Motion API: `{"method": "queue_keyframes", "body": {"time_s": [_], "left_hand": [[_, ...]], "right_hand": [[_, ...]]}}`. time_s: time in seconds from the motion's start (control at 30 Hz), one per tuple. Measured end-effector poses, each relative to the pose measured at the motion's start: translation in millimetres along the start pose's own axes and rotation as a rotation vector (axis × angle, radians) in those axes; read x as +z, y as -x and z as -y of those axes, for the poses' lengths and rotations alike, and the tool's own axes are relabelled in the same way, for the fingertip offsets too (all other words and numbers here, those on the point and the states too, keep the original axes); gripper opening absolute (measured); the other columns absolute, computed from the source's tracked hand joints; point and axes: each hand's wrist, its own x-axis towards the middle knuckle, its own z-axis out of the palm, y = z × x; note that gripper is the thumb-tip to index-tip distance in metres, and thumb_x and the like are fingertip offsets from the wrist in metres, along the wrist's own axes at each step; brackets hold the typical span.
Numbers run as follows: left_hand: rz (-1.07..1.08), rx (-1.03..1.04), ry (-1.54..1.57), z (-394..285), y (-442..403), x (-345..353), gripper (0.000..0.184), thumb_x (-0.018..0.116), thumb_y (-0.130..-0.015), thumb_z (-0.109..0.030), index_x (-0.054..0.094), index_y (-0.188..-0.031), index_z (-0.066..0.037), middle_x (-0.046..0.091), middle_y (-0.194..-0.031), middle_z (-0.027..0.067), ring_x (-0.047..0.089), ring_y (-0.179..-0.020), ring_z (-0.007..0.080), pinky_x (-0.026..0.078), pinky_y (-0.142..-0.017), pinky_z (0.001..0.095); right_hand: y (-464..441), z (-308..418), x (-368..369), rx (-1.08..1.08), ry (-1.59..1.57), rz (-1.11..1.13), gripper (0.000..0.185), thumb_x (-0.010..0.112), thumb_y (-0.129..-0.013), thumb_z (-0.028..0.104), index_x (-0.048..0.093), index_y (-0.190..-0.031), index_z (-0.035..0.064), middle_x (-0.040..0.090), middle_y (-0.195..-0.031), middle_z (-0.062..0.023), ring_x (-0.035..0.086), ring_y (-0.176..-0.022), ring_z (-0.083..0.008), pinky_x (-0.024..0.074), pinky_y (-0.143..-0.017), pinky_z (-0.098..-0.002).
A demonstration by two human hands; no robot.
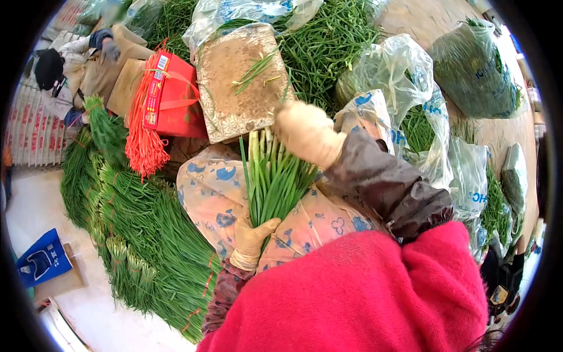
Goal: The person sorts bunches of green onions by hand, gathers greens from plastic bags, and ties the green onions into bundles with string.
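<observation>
A bunch of garlic chives [275, 182] stands over my lap, pale stem ends up and green leaves down. My left hand [253, 237], in a pale glove, is wrapped around its leafy lower part. At the stem ends is my right hand [308, 134], also gloved and smeared by motion, so its fingers cannot be made out. Just beyond the stems, a worn, dirt-covered board [240, 88] carries a few loose green stalks [255, 73]. A patterned apron [214, 182] covers my knees beneath the bunch.
Left of the board sits a red box [182, 97] with red ties [143, 144] hanging from it. Banded chive bundles [152, 229] lie along my left. Loose chives [328, 47] and plastic bags [478, 70] spread ahead and right. Another person [64, 82] works at upper left.
</observation>
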Motion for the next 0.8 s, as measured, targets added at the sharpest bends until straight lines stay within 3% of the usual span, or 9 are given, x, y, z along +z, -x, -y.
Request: {"method": "queue_keyframes", "body": {"time_s": [0.07, 0.17, 0.2, 0.33, 0.5, 0.6, 0.67, 0.73, 0.8], "left_hand": [[-0.011, -0.043, 0.030, 2, 0, -4, 0.052, 0.072, -0.076, 0.002, 0.051, -0.123, 0.000, 0.064, -0.106, 0.0087, 0.062, -0.088, 0.0140, 0.051, -0.076, 0.0260], [-0.017, -0.026, 0.148, 6, 2, -9, 0.051, 0.072, -0.076, 0.002, 0.051, -0.123, -0.001, 0.064, -0.105, 0.0081, 0.062, -0.086, 0.0138, 0.051, -0.075, 0.0258], [-0.025, -0.023, 0.164, 9, 2, -11, 0.050, 0.072, -0.076, 0.002, 0.052, -0.122, -0.002, 0.064, -0.104, 0.0077, 0.062, -0.085, 0.0138, 0.052, -0.074, 0.0257], [-0.023, -0.022, 0.194, 9, 0, -11, 0.049, 0.073, -0.077, 0.000, 0.052, -0.121, -0.004, 0.064, -0.103, 0.0067, 0.062, -0.084, 0.0138, 0.052, -0.075, 0.0258], [-0.043, -0.093, 0.193, 2, -1, -5, 0.049, 0.073, -0.077, 0.000, 0.052, -0.121, -0.002, 0.064, -0.106, 0.0074, 0.062, -0.089, 0.0143, 0.051, -0.080, 0.0266], [-0.031, -0.055, 0.187, 5, -1, -5, 0.051, 0.073, -0.076, 0.001, 0.051, -0.122, 0.001, 0.064, -0.108, 0.0085, 0.062, -0.093, 0.0148, 0.051, -0.083, 0.0274], [-0.008, -0.064, 0.159, 6, -2, -5, 0.051, 0.073, -0.076, 0.001, 0.051, -0.123, 0.001, 0.064, -0.109, 0.0089, 0.062, -0.094, 0.0151, 0.051, -0.083, 0.0275], [0.000, -0.039, 0.168, 3, -2, 0, 0.051, 0.073, -0.076, 0.001, 0.051, -0.123, 0.001, 0.064, -0.110, 0.0092, 0.062, -0.094, 0.0153, 0.051, -0.084, 0.0276], [-0.004, -0.009, 0.175, 2, -1, 2, 0.051, 0.073, -0.077, 0.001, 0.051, -0.123, 0.002, 0.063, -0.111, 0.0094, 0.062, -0.095, 0.0154, 0.051, -0.084, 0.0277]], "right_hand": [[-11, -28, 2, 0.191, -0.414, -0.371, 0.025, 0.059, -0.082, 0.022, 0.065, -0.100, 0.0051, 0.067, -0.095, -0.0159, 0.064, -0.089, -0.0336, 0.0515, -0.078, -0.0415], [-20, -62, -27, 0.379, -0.968, -0.588, 0.024, 0.057, -0.091, 0.021, 0.067, -0.100, 0.0011, 0.069, -0.091, -0.0033, 0.054, -0.068, -0.0079, 0.0449, -0.064, -0.0204], [-19, -75, -36, 0.404, -0.811, -0.484, 0.027, 0.064, -0.086, 0.031, 0.069, -0.094, 0.0056, 0.068, -0.097, -0.0134, 0.064, -0.090, -0.0131, 0.0531, -0.073, -0.0274], [34, -51, -35, -0.316, -0.210, -0.181, 0.027, 0.070, -0.079, 0.031, 0.068, -0.090, 0.0063, 0.051, -0.131, -0.0154, 0.050, -0.119, -0.0310, 0.0465, -0.094, -0.0383], [45, -16, 23, -0.463, 0.049, -0.357, 0.029, 0.067, -0.067, 0.016, 0.066, -0.091, -0.0001, 0.052, -0.123, -0.0162, 0.047, -0.120, -0.0330, 0.0442, -0.093, -0.0429], [40, -28, 31, -0.429, 0.163, -0.291, 0.024, 0.063, -0.069, 0.010, 0.065, -0.089, -0.0016, 0.054, -0.116, -0.0178, 0.053, -0.112, -0.0337, 0.0464, -0.090, -0.0424], [15, -49, 15, -0.183, 0.163, -0.121, 0.016, 0.054, -0.074, 0.004, 0.064, -0.085, -0.0024, 0.063, -0.087, -0.0173, 0.066, -0.081, -0.0314, 0.0556, -0.068, -0.0386], [-4, -84, 4, 0.161, -0.091, -0.338, 0.017, 0.056, -0.084, 0.014, 0.063, -0.087, -0.0002, 0.062, -0.067, -0.0127, 0.065, -0.067, -0.0319, 0.0552, -0.062, -0.0408], [-3, -89, -25, 0.283, 0.062, -0.363, 0.027, 0.056, -0.088, 0.025, 0.066, -0.103, 0.0042, 0.056, -0.120, -0.0213, 0.058, -0.105, -0.0369, 0.0484, -0.090, -0.0426]]}}
